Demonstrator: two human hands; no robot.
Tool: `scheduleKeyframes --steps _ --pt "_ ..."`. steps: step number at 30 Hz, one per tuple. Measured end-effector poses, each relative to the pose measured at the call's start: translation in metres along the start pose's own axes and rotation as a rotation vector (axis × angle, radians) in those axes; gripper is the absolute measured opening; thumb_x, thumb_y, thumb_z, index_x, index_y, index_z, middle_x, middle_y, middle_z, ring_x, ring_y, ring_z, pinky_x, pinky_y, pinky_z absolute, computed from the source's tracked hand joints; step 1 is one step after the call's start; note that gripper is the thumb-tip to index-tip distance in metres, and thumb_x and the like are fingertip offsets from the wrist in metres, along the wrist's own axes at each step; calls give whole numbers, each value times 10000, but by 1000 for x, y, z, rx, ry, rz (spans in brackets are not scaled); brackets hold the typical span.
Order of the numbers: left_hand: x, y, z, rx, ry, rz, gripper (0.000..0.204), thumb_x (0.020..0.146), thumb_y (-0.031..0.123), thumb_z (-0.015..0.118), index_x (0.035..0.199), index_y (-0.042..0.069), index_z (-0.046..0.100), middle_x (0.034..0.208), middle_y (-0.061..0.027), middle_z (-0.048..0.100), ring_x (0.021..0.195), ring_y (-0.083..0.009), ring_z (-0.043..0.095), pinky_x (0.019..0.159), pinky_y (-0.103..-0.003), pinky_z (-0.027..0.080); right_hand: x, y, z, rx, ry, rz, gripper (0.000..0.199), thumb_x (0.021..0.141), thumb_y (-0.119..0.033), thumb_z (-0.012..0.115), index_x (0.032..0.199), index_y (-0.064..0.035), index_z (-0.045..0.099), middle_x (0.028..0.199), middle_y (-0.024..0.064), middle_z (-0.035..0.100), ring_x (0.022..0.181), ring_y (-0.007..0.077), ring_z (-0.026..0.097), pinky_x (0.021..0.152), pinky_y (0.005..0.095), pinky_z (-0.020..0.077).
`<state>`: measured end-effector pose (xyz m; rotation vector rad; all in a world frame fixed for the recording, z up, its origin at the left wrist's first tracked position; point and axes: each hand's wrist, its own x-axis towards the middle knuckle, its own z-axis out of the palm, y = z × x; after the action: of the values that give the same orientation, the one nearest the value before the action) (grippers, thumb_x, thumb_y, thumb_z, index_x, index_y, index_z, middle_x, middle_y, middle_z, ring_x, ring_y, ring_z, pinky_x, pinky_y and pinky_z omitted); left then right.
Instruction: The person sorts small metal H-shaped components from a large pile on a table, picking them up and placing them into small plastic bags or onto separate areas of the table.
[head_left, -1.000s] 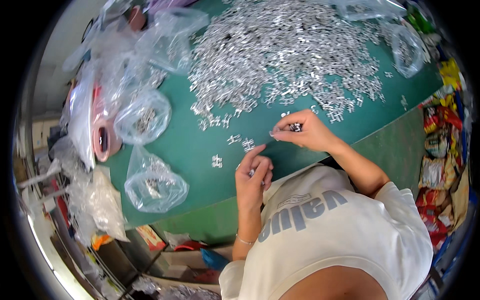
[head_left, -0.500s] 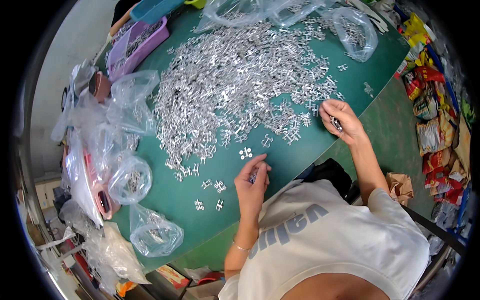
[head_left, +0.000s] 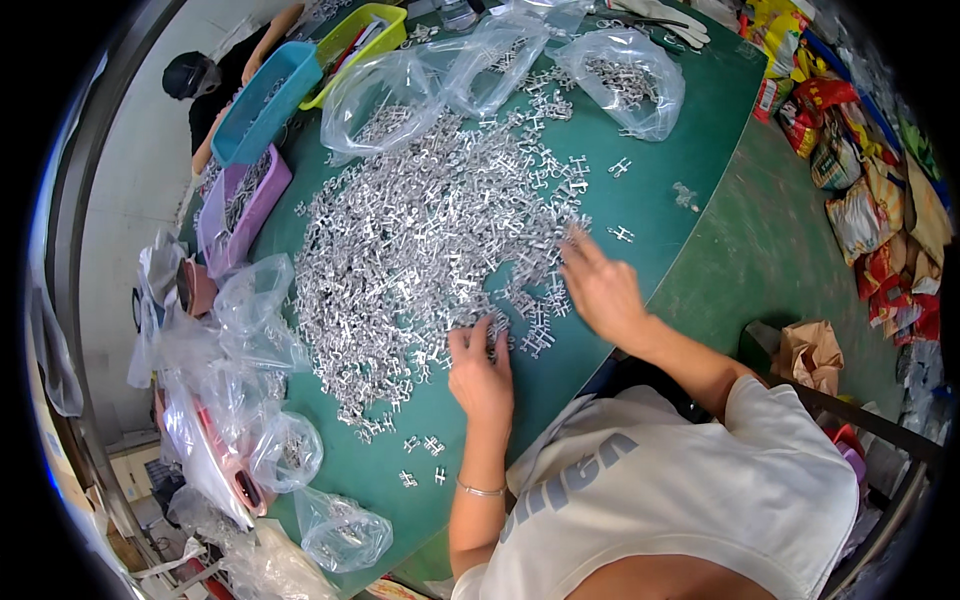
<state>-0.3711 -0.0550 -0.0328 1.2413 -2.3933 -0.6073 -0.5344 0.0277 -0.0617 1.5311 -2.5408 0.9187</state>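
Both hands on the heap of small silvery metal parts spread over the green table. Left hand at the heap's 6 o'clock edge, fingers slightly spread, tips in the parts; can't tell if it grips one. Right hand at the heap's 4 o'clock edge, fingers apart, flat on the parts (motion-blurred). Clear plastic bags holding parts sit at 12 to 1 o'clock; more clear bags at 8 o'clock. Blue bin, yellow-green bin and purple bin line up at 10 to 11 o'clock. Colourful snack packets are piled on the floor at 3 o'clock, crumpled brown paper bag beneath them.
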Motion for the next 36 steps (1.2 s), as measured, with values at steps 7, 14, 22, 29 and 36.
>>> scheduleKeyframes --steps 7,14,22,29,36 --pt "3 -10 -3 64 114 -42 279 691 64 703 962 107 650 790 -79 492 651 -229 524 585 -340 432 -7 -30 7 10 -193 -134 393 708 -60 548 1091 28 537 1269 315 383 590 259 629 511 350 512" --pt "-1 -26 -14 -87 106 -44 302 720 69 691 1015 84 630 878 -61 518 664 -194 526 538 -328 427 4 -3 -24 850 -93 -115 177 870 -153 546 928 -15 639 858 114 642 544 113 563 440 256 428" --pt "1 -18 -30 -2009 -270 -844 379 901 220 521 1184 -22 451 997 -129 524 740 -130 483 568 -211 449 31 52 -46 2263 -512 1055 262 893 -209 460 1048 -9 527 924 84 574 821 192 548 661 295 462" --pt "3 -8 -17 -2109 -272 -780 397 908 224 481 1217 -16 415 1149 -177 493 1084 -280 477 962 -433 391 60 43 -66 2325 -359 863 419 880 -165 390 1252 28 389 1205 166 483 1095 318 458 938 436 371" --pt "4 -2 -17 -2043 -286 -898 374 889 83 442 1253 2 407 1204 -180 487 1091 -294 481 952 -445 401 53 30 -71 2308 -360 781 441 850 -102 403 1258 61 361 1253 207 435 1103 341 460 966 473 369"
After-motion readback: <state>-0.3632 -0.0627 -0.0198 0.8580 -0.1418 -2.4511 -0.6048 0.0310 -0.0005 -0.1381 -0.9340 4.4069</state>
